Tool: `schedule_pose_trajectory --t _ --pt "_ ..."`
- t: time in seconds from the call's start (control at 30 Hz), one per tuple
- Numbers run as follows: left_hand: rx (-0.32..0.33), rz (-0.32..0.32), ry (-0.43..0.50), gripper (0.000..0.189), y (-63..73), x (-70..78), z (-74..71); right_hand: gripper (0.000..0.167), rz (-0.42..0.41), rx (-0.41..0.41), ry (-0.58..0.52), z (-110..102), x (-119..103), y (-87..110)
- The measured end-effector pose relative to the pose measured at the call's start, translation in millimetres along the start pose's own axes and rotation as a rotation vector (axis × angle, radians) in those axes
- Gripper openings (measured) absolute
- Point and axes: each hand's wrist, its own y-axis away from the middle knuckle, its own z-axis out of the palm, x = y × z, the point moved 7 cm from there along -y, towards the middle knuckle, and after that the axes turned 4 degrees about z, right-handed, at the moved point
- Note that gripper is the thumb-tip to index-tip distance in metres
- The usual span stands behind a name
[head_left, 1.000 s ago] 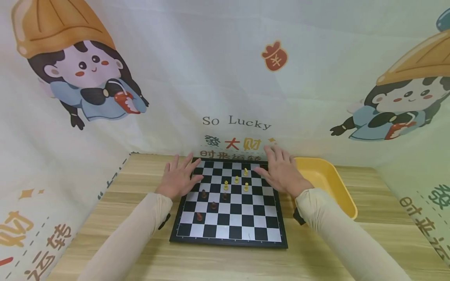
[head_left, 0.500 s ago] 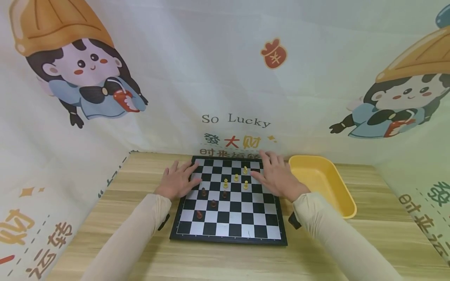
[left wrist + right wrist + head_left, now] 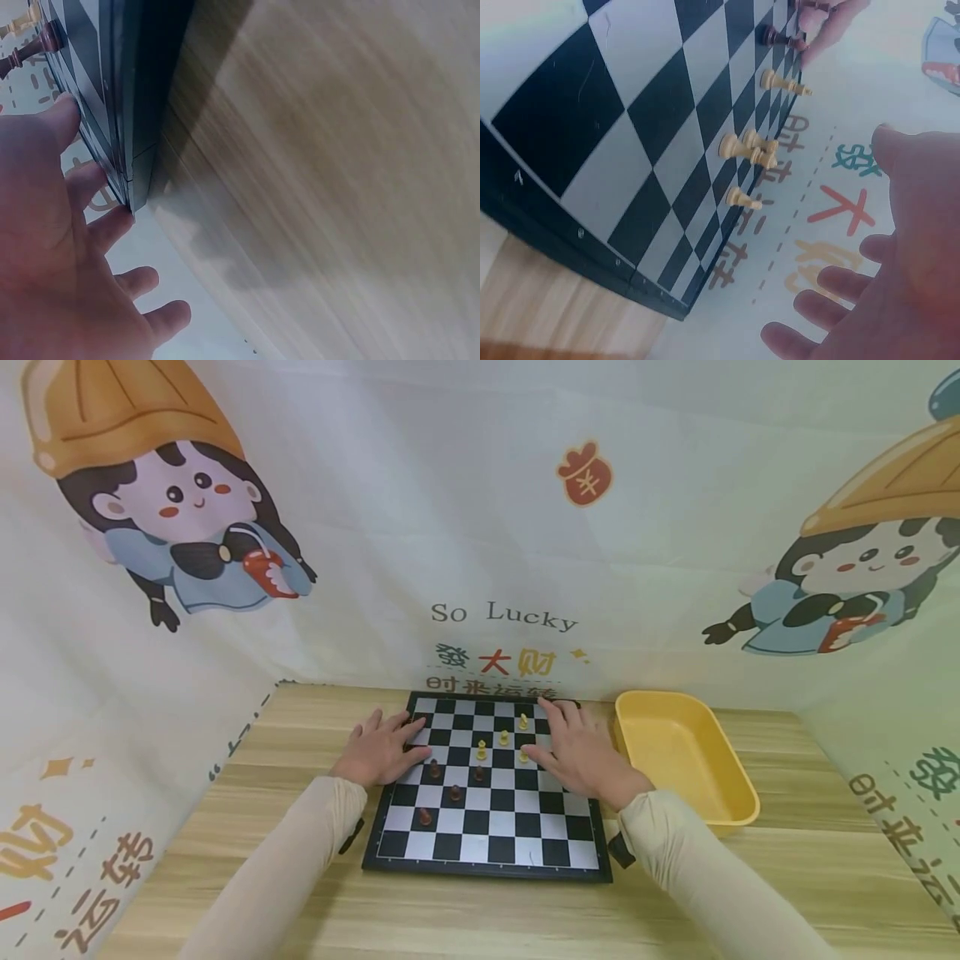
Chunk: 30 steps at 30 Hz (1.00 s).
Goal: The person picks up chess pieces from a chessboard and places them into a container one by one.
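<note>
A black-and-white chessboard (image 3: 517, 843) lies on the wooden table. Several pale yellow chess pieces (image 3: 482, 750) stand toward its far right part, and several dark red-brown chess pieces (image 3: 455, 793) stand left of the middle. My left hand (image 3: 378, 750) is at the board's far left edge, fingers spread; in the left wrist view its fingertips are right at the board's rim (image 3: 139, 112). Over the far right of the board is my right hand (image 3: 581, 747), palm down with fingers extended and nothing held. Its thumb overlaps one yellow piece (image 3: 748, 150) in the head view.
A yellow plastic bin (image 3: 738, 768) stands on the table to the right of the board, partly behind my right forearm. A printed white cloth (image 3: 375, 568) hangs close behind the board and along both sides. Bare wooden table (image 3: 360, 910) shows in front.
My right hand has moved left and nearer, from the board's far right corner to over the squares by the yellow pieces. My left hand has barely moved. The pieces keep their squares.
</note>
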Motion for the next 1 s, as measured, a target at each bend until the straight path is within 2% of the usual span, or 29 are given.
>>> schedule_pose_trajectory --t 0.17,0.4,0.67,1.0 --pt "-0.029 -0.017 0.002 0.068 1.3 -0.6 1.6 0.080 0.002 0.010 -0.025 3 -4 2.8" --pt "-0.043 -0.028 0.030 0.069 2.0 -0.9 5.2 0.069 -0.034 0.091 -0.059 3 -10 7.4" --pt "-0.030 -0.037 0.061 0.067 2.0 -2.9 6.3 0.054 -0.064 0.076 -0.272 11 -21 9.9" --pt "-0.018 -0.026 0.078 0.067 1.6 -2.2 6.3 0.040 -0.002 0.021 -0.467 32 -29 10.4"
